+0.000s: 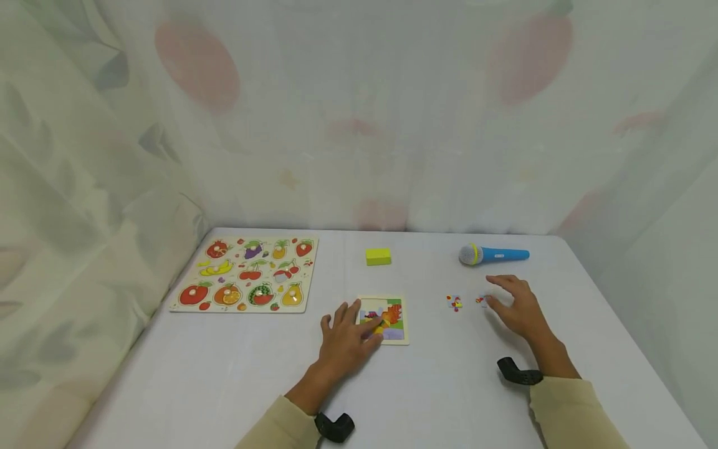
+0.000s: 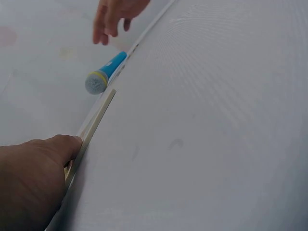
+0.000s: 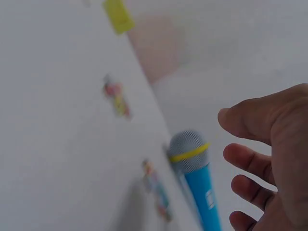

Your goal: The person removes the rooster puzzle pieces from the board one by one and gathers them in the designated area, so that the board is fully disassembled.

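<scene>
My left hand (image 1: 344, 343) rests over the left side of a small framed jigsaw puzzle (image 1: 396, 317), fingers spread, covering part of its colourful picture. In the left wrist view, the thumb (image 2: 67, 144) lies at the frame's edge (image 2: 98, 118). To the right, my right hand (image 1: 518, 308) hovers with thumb and fingers apart and nothing between them. Its thumb tip is right beside a small jigsaw piece (image 1: 480, 300). Another multicoloured piece (image 1: 455, 303) lies a little further left on the white table. The right wrist view shows both pieces blurred, below the hand (image 3: 274, 149).
A fruit peg puzzle board (image 1: 269, 259) lies at the back left. Behind the small puzzle is a yellow block (image 1: 378, 256). A blue toy microphone (image 1: 499, 254) with a grey head lies beyond my right hand. Patterned curtains (image 1: 359, 125) stand around the white table (image 1: 224, 362).
</scene>
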Tool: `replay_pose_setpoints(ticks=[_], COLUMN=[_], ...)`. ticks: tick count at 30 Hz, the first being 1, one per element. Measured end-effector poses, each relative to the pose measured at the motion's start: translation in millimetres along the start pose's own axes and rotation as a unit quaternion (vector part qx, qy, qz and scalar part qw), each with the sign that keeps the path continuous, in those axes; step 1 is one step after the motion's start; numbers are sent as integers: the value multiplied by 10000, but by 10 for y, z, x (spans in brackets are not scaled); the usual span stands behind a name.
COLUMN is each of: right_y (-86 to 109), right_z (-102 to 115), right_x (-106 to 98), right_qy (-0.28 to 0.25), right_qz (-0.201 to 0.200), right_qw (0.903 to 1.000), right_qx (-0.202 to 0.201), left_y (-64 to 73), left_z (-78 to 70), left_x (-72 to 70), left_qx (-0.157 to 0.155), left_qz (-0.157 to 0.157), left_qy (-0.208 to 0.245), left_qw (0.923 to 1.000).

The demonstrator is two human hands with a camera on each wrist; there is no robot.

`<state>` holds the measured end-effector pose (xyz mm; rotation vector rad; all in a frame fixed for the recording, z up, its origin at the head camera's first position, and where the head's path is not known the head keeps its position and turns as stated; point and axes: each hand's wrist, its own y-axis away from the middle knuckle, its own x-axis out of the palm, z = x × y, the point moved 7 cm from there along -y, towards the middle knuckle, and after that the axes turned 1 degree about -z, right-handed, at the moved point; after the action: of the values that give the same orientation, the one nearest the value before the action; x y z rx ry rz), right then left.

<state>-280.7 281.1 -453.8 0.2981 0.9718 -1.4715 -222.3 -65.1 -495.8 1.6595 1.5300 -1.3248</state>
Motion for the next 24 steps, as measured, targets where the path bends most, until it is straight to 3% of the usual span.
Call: replay_pose_setpoints(ticks=[12, 24], right_y=[-145, -237], right_z=[717, 1182], right_x=[-146, 91], right_qy=[-317, -1021], right_qz=[-212, -255], right_qw=[9990, 9911], right_qx=[-235, -821], left_y=[-3, -1], left_z=[14, -2], left_x=[17, -2], left_qx=[-8, 23], left_qz=[32, 1], left_qy=[-100, -83], left_qw=[9999, 10000])
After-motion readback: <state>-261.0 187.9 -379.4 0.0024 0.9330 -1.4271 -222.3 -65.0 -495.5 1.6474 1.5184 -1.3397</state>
